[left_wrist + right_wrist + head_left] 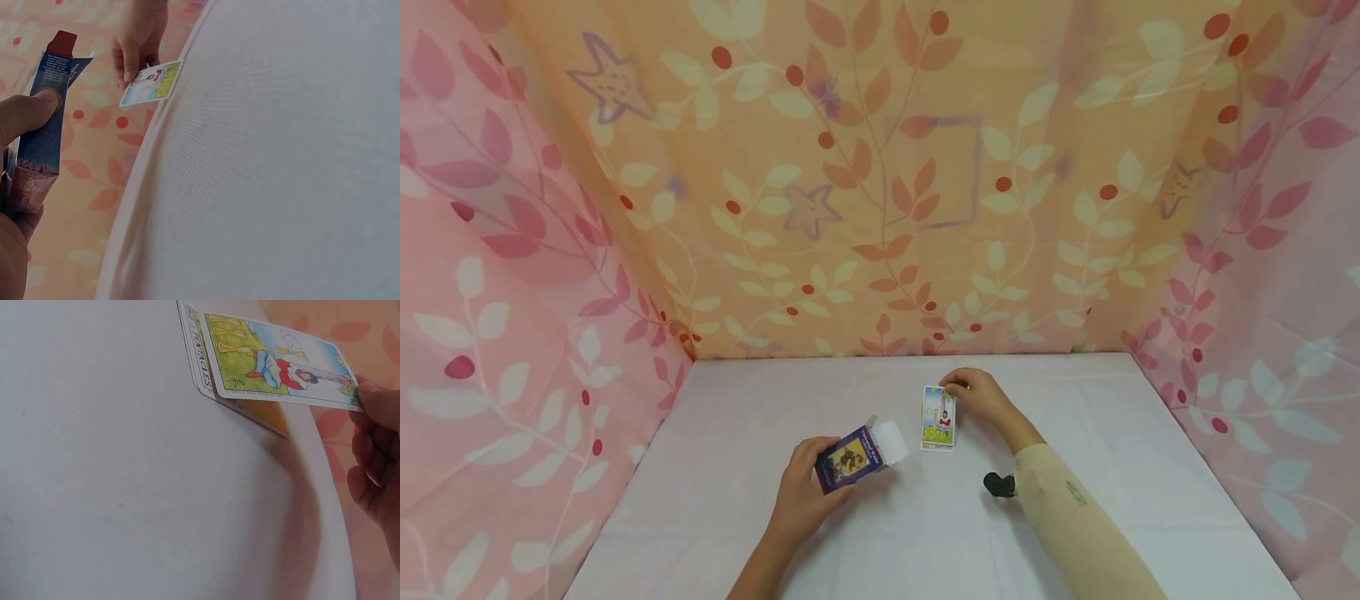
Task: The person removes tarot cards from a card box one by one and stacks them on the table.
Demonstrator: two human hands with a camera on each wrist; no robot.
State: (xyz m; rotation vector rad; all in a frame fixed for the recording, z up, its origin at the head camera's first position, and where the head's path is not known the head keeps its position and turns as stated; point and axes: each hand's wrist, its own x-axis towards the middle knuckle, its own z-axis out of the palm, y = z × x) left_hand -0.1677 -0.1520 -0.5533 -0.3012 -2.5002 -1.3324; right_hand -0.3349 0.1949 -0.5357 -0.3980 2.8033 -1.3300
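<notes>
My left hand (805, 487) grips a dark blue and purple card box (848, 460) with a yellow picture on its front. The box's white end flap (891, 442) stands open toward the right. With thumb and fingers, my right hand (981, 397) pinches one end of a tarot card (281, 362) showing a seated figure and gold cups. That card is tilted, its pinched end raised above a second card (199, 356) lettered "Pentacles" that lies under it on the white cloth. In the left wrist view the box (44, 119) has its red tab (62, 44) sticking up.
A white cloth covers the table (722, 433). A small dark object (998, 484) sits beside the right sleeve (1067, 508). Patterned curtains stand behind the table (880, 250) and along both sides.
</notes>
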